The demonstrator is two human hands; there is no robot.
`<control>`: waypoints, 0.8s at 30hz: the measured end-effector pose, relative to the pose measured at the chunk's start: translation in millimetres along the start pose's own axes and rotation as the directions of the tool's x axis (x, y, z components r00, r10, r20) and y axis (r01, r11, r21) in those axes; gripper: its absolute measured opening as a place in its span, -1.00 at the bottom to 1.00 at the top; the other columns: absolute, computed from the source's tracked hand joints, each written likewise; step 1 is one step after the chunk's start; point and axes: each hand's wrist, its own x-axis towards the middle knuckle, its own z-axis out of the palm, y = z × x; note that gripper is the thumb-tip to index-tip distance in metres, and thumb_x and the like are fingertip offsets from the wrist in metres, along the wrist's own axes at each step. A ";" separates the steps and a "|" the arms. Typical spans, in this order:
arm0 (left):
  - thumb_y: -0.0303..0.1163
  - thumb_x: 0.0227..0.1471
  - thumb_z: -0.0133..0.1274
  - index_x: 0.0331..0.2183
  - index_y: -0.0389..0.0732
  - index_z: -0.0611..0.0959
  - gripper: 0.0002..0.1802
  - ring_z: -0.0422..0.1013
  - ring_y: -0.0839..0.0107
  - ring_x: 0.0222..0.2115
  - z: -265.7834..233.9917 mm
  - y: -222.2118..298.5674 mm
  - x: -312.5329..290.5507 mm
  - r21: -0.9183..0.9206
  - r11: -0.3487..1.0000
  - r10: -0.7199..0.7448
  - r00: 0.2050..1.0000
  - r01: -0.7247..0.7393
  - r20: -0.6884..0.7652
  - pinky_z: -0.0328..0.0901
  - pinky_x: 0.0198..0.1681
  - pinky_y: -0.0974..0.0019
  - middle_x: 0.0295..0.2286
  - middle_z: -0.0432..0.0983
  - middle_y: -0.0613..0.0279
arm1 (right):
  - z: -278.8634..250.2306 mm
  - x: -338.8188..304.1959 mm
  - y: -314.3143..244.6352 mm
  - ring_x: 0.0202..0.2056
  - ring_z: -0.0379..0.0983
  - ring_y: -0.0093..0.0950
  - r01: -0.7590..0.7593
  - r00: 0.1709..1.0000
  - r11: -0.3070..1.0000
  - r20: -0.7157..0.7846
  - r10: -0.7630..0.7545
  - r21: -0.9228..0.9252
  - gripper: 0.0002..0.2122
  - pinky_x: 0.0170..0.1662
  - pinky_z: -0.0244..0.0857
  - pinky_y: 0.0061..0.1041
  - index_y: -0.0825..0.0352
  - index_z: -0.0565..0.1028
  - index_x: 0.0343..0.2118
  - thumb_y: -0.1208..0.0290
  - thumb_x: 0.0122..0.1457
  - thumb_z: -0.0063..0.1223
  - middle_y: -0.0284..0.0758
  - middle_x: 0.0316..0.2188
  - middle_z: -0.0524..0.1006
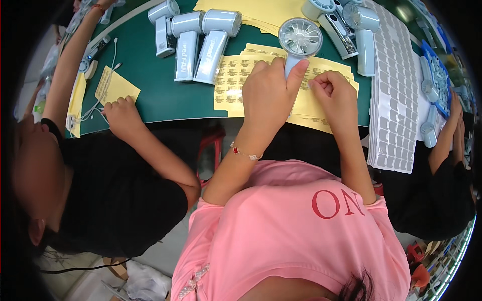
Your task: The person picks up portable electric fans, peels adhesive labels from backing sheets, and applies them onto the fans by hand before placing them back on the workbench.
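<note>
My left hand (270,93) is wrapped round the handle of a light blue handheld fan (300,38), which stands upright with its round grille toward me. Just to the right, my right hand (335,98) is held with its fingers curled and the thumb against the index finger. Whatever may be in that pinch is too small to make out. Under both hands lie yellow label sheets (228,80) printed with rows of small dark labels. Beyond my left hand, several light blue fans (213,50) lie on the green table (155,100).
More fans (365,50) lie at the back right, one showing its inner parts. A stack of white sheets with grey labels (394,100) runs along the right. Beyond it is a blue tray (438,75). At the left, a co-worker's hand (123,116) rests near a white cable (103,93).
</note>
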 end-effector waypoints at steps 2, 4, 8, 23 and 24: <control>0.04 0.02 -0.14 -0.61 -0.32 0.51 -0.44 0.32 0.08 -0.63 0.7 -1.4 -0.8 0.007 1.000 0.009 1.000 -0.009 -0.005 0.21 -0.57 0.11 -0.70 0.33 -0.01 | 1.8 -0.2 -1.2 -0.59 0.34 -0.44 -0.007 1.000 1.000 -0.017 0.007 -0.026 -0.89 -0.48 0.24 -0.49 0.43 0.40 -0.56 0.55 -0.07 0.10 -0.26 -0.60 0.39; 0.04 0.02 -0.14 -0.61 -0.32 0.51 -0.44 0.32 0.09 -0.63 0.9 -2.0 0.1 0.013 1.000 0.018 1.000 -0.018 -0.011 0.21 -0.57 0.12 -0.71 0.33 -0.01 | 3.2 -1.4 -1.0 -0.59 0.35 -0.40 0.005 1.000 0.998 -0.030 -0.007 -0.061 -0.88 -0.47 0.24 -0.46 0.42 0.38 -0.57 0.53 -0.06 0.10 -0.25 -0.58 0.39; 0.04 0.03 -0.16 -0.63 -0.32 0.50 -0.42 0.32 0.08 -0.63 4.2 -3.4 6.2 -0.083 0.995 0.048 0.999 -0.049 -0.017 0.22 -0.57 0.12 -0.73 0.33 -0.02 | 11.4 -6.3 1.6 -0.58 0.36 -0.39 0.063 0.992 0.986 -0.096 -0.078 -0.154 -0.87 -0.46 0.25 -0.45 0.40 0.36 -0.57 0.53 -0.05 0.09 -0.25 -0.55 0.39; 0.12 0.05 -0.26 -0.63 -0.33 0.50 -0.34 0.36 0.12 -0.60 7.5 -9.2 14.2 -0.206 0.972 -0.091 0.991 0.109 0.097 0.26 -0.53 0.18 -0.70 0.39 -0.02 | -32.5 -21.5 -6.5 -0.49 0.32 -0.68 -0.209 0.978 0.803 0.138 0.158 0.558 -0.90 -0.43 0.22 -0.74 0.46 0.39 -0.40 0.59 0.02 0.05 -0.39 -0.49 0.41; 0.15 0.06 -0.30 -0.59 -0.34 0.52 -0.31 0.38 0.19 -0.59 4.5 -9.5 15.6 -0.276 0.950 -0.111 0.984 0.146 0.141 0.27 -0.53 0.23 -0.69 0.40 0.03 | -36.9 -23.9 -8.7 -0.49 0.32 -0.68 -0.207 0.978 0.802 0.139 0.156 0.560 -0.90 -0.43 0.22 -0.74 0.46 0.39 -0.40 0.59 0.02 0.05 -0.39 -0.49 0.41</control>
